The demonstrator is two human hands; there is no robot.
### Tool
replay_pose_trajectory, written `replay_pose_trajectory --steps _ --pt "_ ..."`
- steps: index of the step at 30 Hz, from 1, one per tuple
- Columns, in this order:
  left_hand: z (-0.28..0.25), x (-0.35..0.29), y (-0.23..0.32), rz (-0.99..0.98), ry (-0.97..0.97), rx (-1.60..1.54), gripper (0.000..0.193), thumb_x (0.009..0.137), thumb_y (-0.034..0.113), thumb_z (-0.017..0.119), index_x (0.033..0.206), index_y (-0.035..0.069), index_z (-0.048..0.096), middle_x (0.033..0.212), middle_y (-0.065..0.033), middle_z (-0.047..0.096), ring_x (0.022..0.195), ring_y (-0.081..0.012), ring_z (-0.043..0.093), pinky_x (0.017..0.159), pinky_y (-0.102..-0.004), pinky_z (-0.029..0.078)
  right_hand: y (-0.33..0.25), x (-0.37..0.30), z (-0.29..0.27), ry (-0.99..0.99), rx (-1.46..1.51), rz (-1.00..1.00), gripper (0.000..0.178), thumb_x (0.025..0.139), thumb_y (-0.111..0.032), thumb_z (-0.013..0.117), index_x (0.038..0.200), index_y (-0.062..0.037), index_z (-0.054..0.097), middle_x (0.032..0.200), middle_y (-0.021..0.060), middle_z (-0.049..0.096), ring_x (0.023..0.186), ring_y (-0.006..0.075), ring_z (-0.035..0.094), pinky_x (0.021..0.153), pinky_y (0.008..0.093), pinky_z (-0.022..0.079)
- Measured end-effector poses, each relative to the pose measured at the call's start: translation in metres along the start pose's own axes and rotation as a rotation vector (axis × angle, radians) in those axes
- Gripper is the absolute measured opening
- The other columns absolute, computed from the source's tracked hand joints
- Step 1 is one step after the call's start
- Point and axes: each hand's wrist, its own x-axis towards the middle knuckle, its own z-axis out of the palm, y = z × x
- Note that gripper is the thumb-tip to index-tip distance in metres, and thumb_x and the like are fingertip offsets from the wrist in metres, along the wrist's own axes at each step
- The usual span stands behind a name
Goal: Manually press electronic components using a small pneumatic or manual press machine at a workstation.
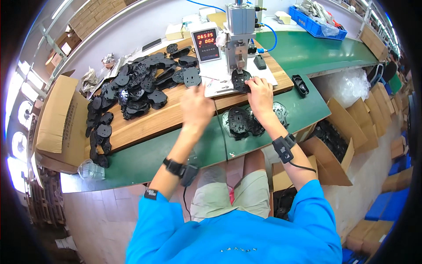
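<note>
My right hand [261, 93] is closed on the edge of a black plastic housing piece [240, 81], which lies on the white base plate under the head of a bench press [239, 48]. My left hand [197, 107] is smeared by motion over the wooden board, just below a grey-black rounded plastic piece [192, 77]; its fingers do not show clearly. To its left lies a big heap of similar black plastic parts [132, 86]. Nearer to me, on the green tabletop, sit several black housing pieces [238, 119], partly behind my right forearm.
Beside the press stands a controller box [206, 44] with a red lit display. A black shell [300, 85] lies at the right. Cardboard boxes stand at the left [63, 123] and lower right [334, 145]. A blue crate [316, 24] is at the back right.
</note>
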Motion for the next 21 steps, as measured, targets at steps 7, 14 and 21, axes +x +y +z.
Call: replay_pose_trajectory --steps 7,14,21 --pt "-0.012 -0.051 -0.138 -0.159 -0.023 0.604 0.050 0.098 0.030 0.063 0.146 0.015 0.058 0.117 -0.0221 0.065 0.110 -0.0360 0.058 0.095 -0.0524 0.043 0.001 0.003 0.004 -0.004 0.068 0.014 0.033 0.075 0.000 0.075 0.107 -0.0068 0.074 0.109 0.0071 0.068 0.108 0.0286 0.063 0.094 0.0436 0.048" --pt "-0.019 -0.026 -0.124 -0.147 0.056 0.190 0.022 0.091 0.015 0.073 0.110 0.008 0.065 0.109 -0.0127 0.059 0.106 -0.0335 0.060 0.089 -0.0466 0.047 0.005 -0.001 0.009 -0.001 0.109 0.037 0.035 0.074 0.000 0.074 0.108 -0.0092 0.074 0.109 0.0073 0.066 0.109 0.0297 0.063 0.095 0.0455 0.047" --pt "-0.035 -0.047 -0.072 0.157 -0.178 -0.163 0.050 0.081 -0.001 0.075 0.128 0.007 0.059 0.120 -0.0183 0.066 0.110 -0.0404 0.064 0.095 -0.0468 0.053 0.005 0.002 0.008 0.013 0.116 0.041 0.031 0.075 0.004 0.070 0.104 -0.0082 0.073 0.107 0.0081 0.066 0.107 0.0307 0.063 0.093 0.0462 0.046"
